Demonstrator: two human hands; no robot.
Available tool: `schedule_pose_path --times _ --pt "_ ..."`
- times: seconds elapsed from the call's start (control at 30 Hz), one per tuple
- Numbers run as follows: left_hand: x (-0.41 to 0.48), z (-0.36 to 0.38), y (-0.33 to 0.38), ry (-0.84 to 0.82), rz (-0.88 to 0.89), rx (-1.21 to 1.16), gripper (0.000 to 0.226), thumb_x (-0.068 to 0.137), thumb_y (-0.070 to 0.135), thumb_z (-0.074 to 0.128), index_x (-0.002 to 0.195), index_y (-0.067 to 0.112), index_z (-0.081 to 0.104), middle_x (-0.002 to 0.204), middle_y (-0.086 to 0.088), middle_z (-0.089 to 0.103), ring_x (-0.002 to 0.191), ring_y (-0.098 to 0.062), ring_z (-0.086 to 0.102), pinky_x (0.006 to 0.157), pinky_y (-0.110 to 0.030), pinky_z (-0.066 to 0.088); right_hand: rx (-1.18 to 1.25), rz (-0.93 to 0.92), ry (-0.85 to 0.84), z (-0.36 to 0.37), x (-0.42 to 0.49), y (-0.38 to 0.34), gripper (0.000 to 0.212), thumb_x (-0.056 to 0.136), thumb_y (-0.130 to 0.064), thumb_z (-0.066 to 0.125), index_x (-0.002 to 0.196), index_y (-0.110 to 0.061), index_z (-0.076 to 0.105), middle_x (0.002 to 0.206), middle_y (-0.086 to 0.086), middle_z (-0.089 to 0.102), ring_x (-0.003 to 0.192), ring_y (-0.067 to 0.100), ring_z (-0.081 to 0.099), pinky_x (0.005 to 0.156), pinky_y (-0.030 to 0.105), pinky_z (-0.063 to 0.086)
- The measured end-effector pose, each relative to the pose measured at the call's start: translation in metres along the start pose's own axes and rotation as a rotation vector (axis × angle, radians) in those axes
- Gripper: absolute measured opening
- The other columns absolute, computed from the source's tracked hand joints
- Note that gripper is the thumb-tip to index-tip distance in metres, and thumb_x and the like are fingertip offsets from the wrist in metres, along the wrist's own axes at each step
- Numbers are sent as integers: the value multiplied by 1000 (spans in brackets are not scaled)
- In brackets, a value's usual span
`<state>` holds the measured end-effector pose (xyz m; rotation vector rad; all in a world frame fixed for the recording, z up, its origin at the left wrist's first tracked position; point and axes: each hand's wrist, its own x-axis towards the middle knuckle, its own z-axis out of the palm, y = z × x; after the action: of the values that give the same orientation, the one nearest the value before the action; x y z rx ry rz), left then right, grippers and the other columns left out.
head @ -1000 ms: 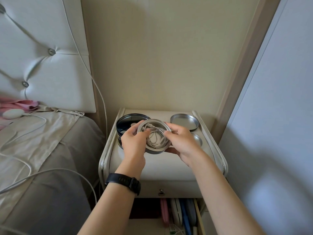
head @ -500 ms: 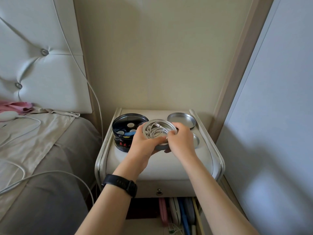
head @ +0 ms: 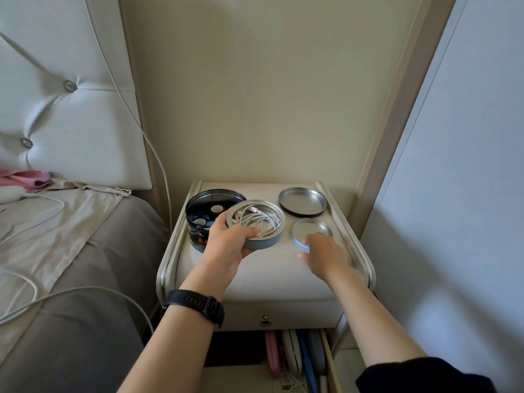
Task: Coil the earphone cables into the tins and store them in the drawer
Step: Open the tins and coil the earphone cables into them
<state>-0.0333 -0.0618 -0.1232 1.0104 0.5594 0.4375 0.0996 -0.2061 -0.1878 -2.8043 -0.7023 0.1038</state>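
My left hand [head: 226,245] grips a small round blue-grey tin [head: 262,241] above the nightstand, thumb over the near rim and pressing into it. A white earphone cable [head: 256,218] lies coiled inside the tin. My right hand [head: 326,255], blurred by motion, is off the tin and reaches with extended fingers to the near edge of the tin's small silver lid [head: 312,229], which lies flat on the nightstand top [head: 272,276]. Below the top, a drawer front with a small knob [head: 265,321] is closed.
A taller black tin [head: 198,211] with small items stands at the back left of the nightstand, its wide lid [head: 302,202] at the back right. Underneath, a lower drawer [head: 297,361] stands open with flat items inside. A bed [head: 71,279] with loose white cables is on the left.
My right hand let go of the tin and moved right and down to the small lid. My left hand now holds the tin alone, slightly lower.
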Motion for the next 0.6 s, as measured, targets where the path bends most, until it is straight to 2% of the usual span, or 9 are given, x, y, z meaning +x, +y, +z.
schedule_pose_path --times 0.1,0.23,0.33,0.37,0.47,0.5,0.53,0.57,0.6 --pt "2 -2 -1 3 15 25 56 76 -18 62 125 8 55 114 -17 66 100 -31 65 73 -38 58 -25 -62 160 4 2 2 8 92 -19 54 92 -12 57 106 7 63 103 31 58 73 30 35" --pt "7 -5 -3 41 52 71 55 74 -16 66 121 11 58 111 -15 67 100 -31 65 73 -39 58 -27 -160 245 -6 2 1 12 96 -12 42 90 -10 52 98 12 62 94 35 58 70 32 32" --pt "11 -7 -2 57 78 112 53 73 -15 68 117 13 60 107 -12 68 97 -28 66 68 -36 60 403 -139 461 -33 0 -8 20 101 -19 35 89 -7 45 78 10 55 72 31 51 61 36 36" --pt "12 -7 -3 59 80 120 53 72 -15 68 116 13 60 106 -11 68 96 -28 67 67 -36 60 587 -107 547 -46 -1 -10 19 101 -20 36 89 -8 43 76 6 52 70 27 48 59 33 35" --pt "12 -1 -6 38 71 129 51 72 -14 69 115 13 60 104 -11 69 93 -26 68 67 -35 59 937 15 727 -71 -4 -9 15 100 -20 39 93 -10 48 79 -4 54 75 18 52 56 9 39" --pt "12 0 -7 28 71 129 51 72 -14 69 115 12 60 104 -11 69 93 -26 68 67 -35 59 1049 63 692 -73 -3 -10 18 100 -22 41 93 -10 52 81 -3 58 78 19 56 65 10 44" --pt "12 1 -7 17 74 127 51 72 -14 69 116 12 59 105 -12 68 94 -27 68 67 -35 59 1160 105 595 -72 -2 -13 20 100 -23 43 89 -11 55 83 2 61 80 20 58 73 21 48" --pt "11 1 -7 5 70 119 52 73 -14 68 117 11 59 106 -13 68 94 -27 68 68 -36 59 1239 140 464 -68 -2 -17 23 99 -23 45 82 -12 56 84 7 62 79 22 59 73 31 49" --pt "10 2 -7 -8 63 113 51 74 -14 68 117 11 58 107 -14 68 95 -28 68 68 -36 59 1283 163 341 -63 -4 -22 27 98 -23 47 75 -13 56 80 10 60 75 22 58 69 34 48"
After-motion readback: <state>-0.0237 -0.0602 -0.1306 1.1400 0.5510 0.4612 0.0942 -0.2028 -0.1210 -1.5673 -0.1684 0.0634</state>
